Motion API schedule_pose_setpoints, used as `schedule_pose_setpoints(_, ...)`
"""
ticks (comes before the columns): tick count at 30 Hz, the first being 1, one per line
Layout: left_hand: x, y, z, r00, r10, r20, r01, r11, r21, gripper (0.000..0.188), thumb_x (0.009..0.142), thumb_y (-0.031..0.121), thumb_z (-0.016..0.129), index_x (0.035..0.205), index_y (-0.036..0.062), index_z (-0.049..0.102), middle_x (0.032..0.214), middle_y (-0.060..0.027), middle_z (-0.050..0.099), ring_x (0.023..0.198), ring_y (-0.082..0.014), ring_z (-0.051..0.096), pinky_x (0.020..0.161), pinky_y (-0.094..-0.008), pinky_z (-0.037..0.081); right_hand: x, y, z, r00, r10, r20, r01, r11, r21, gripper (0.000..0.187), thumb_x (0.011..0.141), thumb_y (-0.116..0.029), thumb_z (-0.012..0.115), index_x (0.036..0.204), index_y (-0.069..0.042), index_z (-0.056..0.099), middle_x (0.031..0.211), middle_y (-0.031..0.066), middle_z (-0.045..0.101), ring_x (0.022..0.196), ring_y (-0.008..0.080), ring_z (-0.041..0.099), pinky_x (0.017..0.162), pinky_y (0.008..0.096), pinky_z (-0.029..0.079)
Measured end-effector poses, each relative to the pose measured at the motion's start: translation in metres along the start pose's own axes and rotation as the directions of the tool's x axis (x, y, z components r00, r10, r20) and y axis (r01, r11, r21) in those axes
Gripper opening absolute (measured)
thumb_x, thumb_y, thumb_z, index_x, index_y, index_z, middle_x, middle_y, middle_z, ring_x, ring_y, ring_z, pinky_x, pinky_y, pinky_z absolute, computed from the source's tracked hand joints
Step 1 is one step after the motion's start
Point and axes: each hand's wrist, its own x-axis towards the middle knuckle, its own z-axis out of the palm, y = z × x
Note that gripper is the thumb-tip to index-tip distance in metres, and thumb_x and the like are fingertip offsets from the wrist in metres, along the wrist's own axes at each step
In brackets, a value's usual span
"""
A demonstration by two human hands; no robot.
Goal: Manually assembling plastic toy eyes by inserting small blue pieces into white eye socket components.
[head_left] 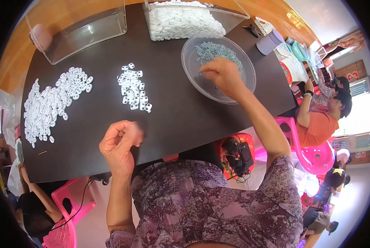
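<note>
My left hand is closed above the near edge of the dark table, fingers curled and thumb pressed against them. What it holds, if anything, is hidden. My right hand hangs over a round clear plastic tub, its fingertips pinched together; anything between them is too small to make out. Inside the tub lies a tangled heap of thin grey-green pieces. A small cluster of white squarish plastic pieces with dark openings sits beyond my left hand. Farther left spreads a larger pile of white oval plastic pieces.
At the back stand a clear bin with a pinkish lump in its corner and another bin heaped with white pieces. Dark-handled pliers and a lilac cup are at back right. Other people sit nearby; a pink chair stands right.
</note>
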Motion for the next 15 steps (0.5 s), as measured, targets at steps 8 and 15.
schedule_pose_setpoints(8, -0.003, 0.000, -0.001, 1.000, -0.023, 0.008, 0.023, 1.000, 0.005, 0.010, 0.083, 0.005, 0.063, 0.090, -0.0012, 0.062, 0.073, -0.0076, 0.063, 0.059, -0.0099, 0.056, 0.053, -0.0204, 0.045, 0.013, 0.011, 0.014, 0.920, -0.389, 0.048, 0.381, 0.860, -0.339, 0.009, 0.067, -0.002, 0.063, 0.072, -0.008, 0.061, 0.071, 0.0065, 0.053, 0.074, 0.0262, 0.054, 0.062, 0.0366, 0.042)
schedule_pose_setpoints(15, -0.003, 0.000, -0.003, 0.999, -0.038, 0.017, 0.038, 0.999, -0.008, 0.011, 0.083, 0.006, 0.064, 0.090, -0.0020, 0.062, 0.074, -0.0066, 0.062, 0.061, -0.0098, 0.057, 0.055, -0.0202, 0.045, 0.016, 0.008, 0.018, 0.915, -0.396, 0.071, 0.393, 0.844, -0.365, 0.012, 0.068, 0.000, 0.061, 0.077, -0.006, 0.056, 0.075, 0.0076, 0.053, 0.077, 0.0278, 0.052, 0.065, 0.0369, 0.042)
